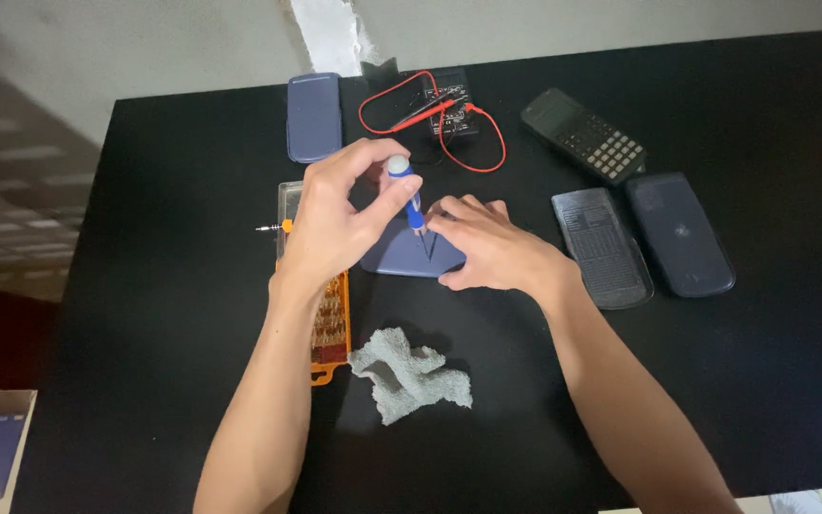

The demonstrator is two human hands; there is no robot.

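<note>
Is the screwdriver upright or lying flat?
Upright. The screwdriver stands tip-down on the blue case, its white cap pinched by the left hand; the right hand steadies the case.

A single head-worn camera is looking steeply down from above the near edge of the black table (173, 314), facing toward twelve o'clock where the pale wall (145, 38) is showing. It is sitting close, framing both forearms entering from six o'clock.
</note>
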